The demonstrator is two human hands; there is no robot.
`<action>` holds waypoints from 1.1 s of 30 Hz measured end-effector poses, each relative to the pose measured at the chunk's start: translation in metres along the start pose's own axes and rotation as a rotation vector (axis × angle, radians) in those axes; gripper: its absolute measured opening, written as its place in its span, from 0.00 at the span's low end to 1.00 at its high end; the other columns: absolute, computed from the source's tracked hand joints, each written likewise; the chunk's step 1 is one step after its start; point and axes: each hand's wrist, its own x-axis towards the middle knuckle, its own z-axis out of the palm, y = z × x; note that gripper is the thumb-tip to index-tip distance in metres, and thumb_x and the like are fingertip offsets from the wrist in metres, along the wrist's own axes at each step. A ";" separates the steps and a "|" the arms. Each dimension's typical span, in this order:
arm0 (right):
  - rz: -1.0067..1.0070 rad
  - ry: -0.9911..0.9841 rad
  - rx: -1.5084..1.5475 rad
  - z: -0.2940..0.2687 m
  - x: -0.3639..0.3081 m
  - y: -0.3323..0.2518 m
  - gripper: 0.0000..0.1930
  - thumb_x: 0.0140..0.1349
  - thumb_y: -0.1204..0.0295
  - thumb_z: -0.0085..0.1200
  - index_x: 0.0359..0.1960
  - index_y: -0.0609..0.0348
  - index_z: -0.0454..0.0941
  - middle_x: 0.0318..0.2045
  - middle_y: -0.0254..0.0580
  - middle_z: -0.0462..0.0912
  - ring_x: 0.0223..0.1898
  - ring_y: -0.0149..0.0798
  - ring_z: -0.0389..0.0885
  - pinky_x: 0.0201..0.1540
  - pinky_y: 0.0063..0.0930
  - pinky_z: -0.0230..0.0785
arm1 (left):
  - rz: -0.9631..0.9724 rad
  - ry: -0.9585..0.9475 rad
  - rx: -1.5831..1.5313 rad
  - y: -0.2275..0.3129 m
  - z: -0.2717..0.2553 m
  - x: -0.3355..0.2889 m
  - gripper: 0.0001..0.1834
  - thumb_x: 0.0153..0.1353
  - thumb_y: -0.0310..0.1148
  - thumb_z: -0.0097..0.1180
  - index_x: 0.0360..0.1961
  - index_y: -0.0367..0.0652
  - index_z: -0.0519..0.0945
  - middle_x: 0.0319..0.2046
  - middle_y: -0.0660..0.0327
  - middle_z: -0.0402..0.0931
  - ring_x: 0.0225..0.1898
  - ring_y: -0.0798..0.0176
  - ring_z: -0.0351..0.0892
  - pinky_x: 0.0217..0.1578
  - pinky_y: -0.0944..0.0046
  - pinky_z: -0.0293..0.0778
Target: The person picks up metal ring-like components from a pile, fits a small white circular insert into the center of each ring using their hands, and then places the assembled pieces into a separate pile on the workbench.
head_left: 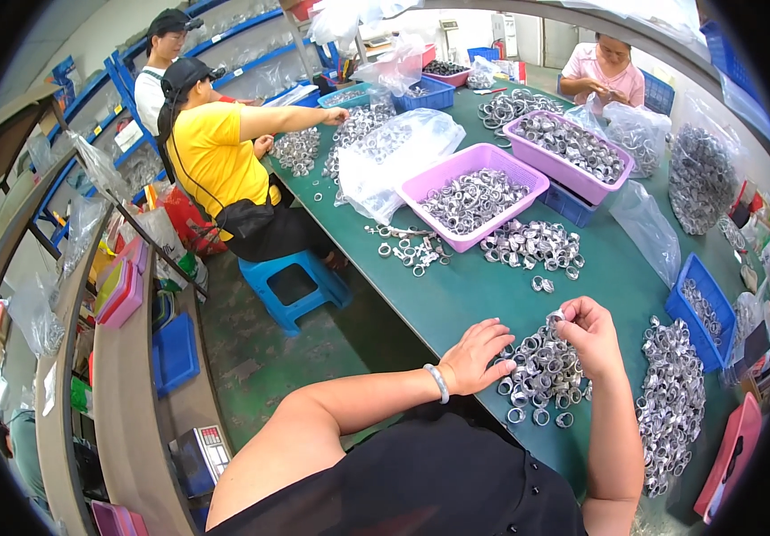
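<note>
A pile of silver metal rings (pixel 541 375) lies on the green table in front of me. My right hand (pixel 589 338) is over the pile's far right side, with thumb and forefinger pinched on one metal ring (pixel 555 318). At the pile's left edge rests my left hand (pixel 476 359), a pale bangle (pixel 437 382) on its wrist. Its fingers are stretched out and its thumb touches the rings; nothing shows in its grasp. A long, larger heap of rings (pixel 671 402) spreads to the right of my right forearm.
Beyond the pile stand a pink basket (pixel 413 198) and a pink tray (pixel 622 176), both filled with rings. A blue basket (pixel 715 353) is at the right. Co-workers sit along the left (pixel 206 147) and far (pixel 613 76) sides. A blue stool (pixel 291 281) stands left.
</note>
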 end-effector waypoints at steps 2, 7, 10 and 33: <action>0.004 -0.001 0.020 0.002 -0.008 -0.003 0.06 0.49 0.82 0.53 0.25 0.60 0.69 0.27 0.29 0.72 0.27 0.21 0.68 0.31 0.15 0.62 | 0.006 0.002 0.034 0.001 0.000 -0.001 0.24 0.56 0.42 0.51 0.48 0.35 0.70 0.50 0.48 0.66 0.57 0.45 0.59 0.57 0.52 0.57; -0.021 -0.021 0.079 0.004 -0.022 -0.002 0.07 0.48 0.83 0.53 0.25 0.59 0.68 0.29 0.30 0.72 0.28 0.21 0.69 0.32 0.15 0.63 | 0.004 0.021 0.045 0.001 0.000 -0.003 0.23 0.56 0.41 0.52 0.48 0.35 0.70 0.49 0.48 0.66 0.57 0.45 0.60 0.57 0.52 0.57; -0.043 -0.043 0.133 0.004 -0.024 0.003 0.07 0.48 0.84 0.52 0.25 0.59 0.68 0.30 0.30 0.72 0.28 0.22 0.69 0.32 0.15 0.63 | 0.006 0.033 0.052 0.003 -0.001 -0.003 0.23 0.56 0.39 0.52 0.49 0.36 0.69 0.49 0.48 0.66 0.56 0.45 0.60 0.56 0.52 0.58; -0.018 -0.051 0.150 -0.004 -0.025 0.013 0.05 0.51 0.81 0.53 0.26 0.60 0.69 0.28 0.31 0.73 0.29 0.23 0.70 0.33 0.16 0.65 | -0.220 -0.043 -0.767 0.044 -0.001 0.051 0.14 0.59 0.25 0.50 0.47 0.35 0.72 0.35 0.62 0.76 0.32 0.74 0.73 0.34 0.72 0.72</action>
